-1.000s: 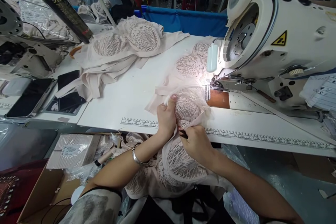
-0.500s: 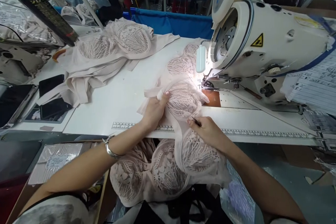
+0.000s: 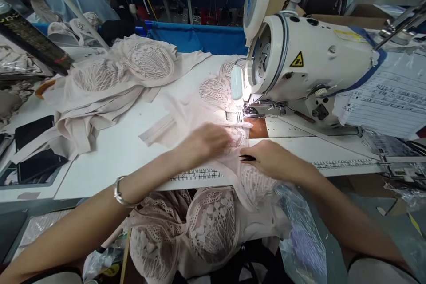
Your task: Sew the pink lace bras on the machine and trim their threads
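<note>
Lace bras in pale pink run joined from the sewing machine's needle area down over the table's front edge. My left hand [image 3: 213, 142], smeared by motion, is over the lace bra [image 3: 238, 135] just in front of the needle; its fingers cannot be made out. My right hand [image 3: 269, 157] is closed around small black thread snips [image 3: 248, 158], whose dark points face left beside the fabric. The sewing machine [image 3: 309, 60] has its lamp lit over the needle. Another lace bra [image 3: 213, 222] hangs over my lap.
A pile of pale bras [image 3: 146, 62] with loose straps lies on the left of the white table [image 3: 109, 164]. Dark phone-like objects [image 3: 36, 131] are at far left. A printed ruler [image 3: 346, 164] runs along the front edge. A handwritten paper [image 3: 382, 93] hangs from the machine.
My left hand has moved right and slightly down across the bra, and the fabric near the needle has shifted and blurred. The whole view has turned, sliding the machine leftward. The snips stay in my right hand.
</note>
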Motion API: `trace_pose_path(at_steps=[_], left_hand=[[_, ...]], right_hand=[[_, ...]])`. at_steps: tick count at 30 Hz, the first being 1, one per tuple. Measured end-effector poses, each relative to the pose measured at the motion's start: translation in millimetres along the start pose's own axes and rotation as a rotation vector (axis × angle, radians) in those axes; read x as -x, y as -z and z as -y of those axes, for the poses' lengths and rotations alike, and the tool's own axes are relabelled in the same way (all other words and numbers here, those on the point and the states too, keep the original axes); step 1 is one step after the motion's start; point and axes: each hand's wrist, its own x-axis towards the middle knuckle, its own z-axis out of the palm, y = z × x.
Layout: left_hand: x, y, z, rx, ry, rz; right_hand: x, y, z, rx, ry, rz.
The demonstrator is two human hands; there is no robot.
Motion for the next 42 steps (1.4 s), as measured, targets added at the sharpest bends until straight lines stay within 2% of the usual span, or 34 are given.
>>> trace_pose_path(at_steps=[2,3,5,8,12,15,18,22,24,27,29,33,38,42], left_hand=[[-4,-24.3,-21,0.073,-0.299,0.283],[-7,-34.1,-29,0.076,-0.379,0.38],[-15,-47.0,-37,0.069,-0.422,0.493],[-29,-53.1,-30,0.141,-0.33,0.463],[-46,-56.5,-10,0.409,-0.266,0.415],[-51,-62.2,-7,0.337,-0.147,0.317],[-46,-65.8,-17,0.116,-0.227,0.268],[-33,-66.0,-32,-0.116,-0.366,0.2],[-30,-65.9,-33,-0.186,-0.467,0.211],[-29,-65.3,-32,-0.234,-0.598,0.236],[-30,-63.7,-31,-0.226,-0.591,0.249],[-33,-58.1,-34,-0.183,-0.484,0.302],[-33,-56.2,-37,-0.181,-0.465,0.348],[-30,-61.1,-35,-0.248,-0.432,0.2]], right_hand=[[4,25,-9,0.004,0.069,0.095],[6,36,-16,0.028,0.091,0.127],[8,49,-29,0.14,0.034,0.042],[-2,42,-44,0.263,-0.174,-0.166],[-34,2,-49,0.11,-0.393,-0.367],[-52,-22,-50,0.049,-0.491,-0.515],[-56,-29,-53,0.011,-0.474,-0.574],[-53,-27,-55,-0.132,-0.497,-0.603],[-53,-26,-55,-0.206,-0.512,-0.621],[-53,-24,-54,-0.21,-0.51,-0.563],[-54,-24,-54,-0.179,-0.471,-0.55],[-54,-26,-57,-0.237,-0.306,-0.683],[-59,-34,-66,-0.313,-0.233,-0.729],[-61,-36,-67,-0.309,-0.184,-0.748]])
